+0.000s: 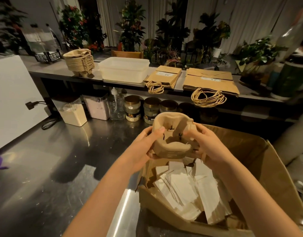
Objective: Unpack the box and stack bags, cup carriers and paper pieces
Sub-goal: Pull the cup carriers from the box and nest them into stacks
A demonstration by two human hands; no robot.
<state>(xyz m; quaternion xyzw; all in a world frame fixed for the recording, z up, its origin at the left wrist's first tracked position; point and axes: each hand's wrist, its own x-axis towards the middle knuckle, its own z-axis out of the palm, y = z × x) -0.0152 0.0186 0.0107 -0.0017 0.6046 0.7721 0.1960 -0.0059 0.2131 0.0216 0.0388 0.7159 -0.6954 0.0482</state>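
Pulp cup carrier [173, 134] gripped by left hand [144, 147] & right hand [208, 144]; bags [210, 81] stacked, paper pieces [190, 190] still in box [270, 168].

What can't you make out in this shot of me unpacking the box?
Head view only:
- Box bottom: hidden under white paper pieces.
- Cup carrier underside: covered by both hands, left, right.
- Bag labels: too small.
- Far right edge: blurred, cut off.

White plastic tub [124, 69] on the shelf, jars [132, 108] beneath, plants [171, 31] behind.
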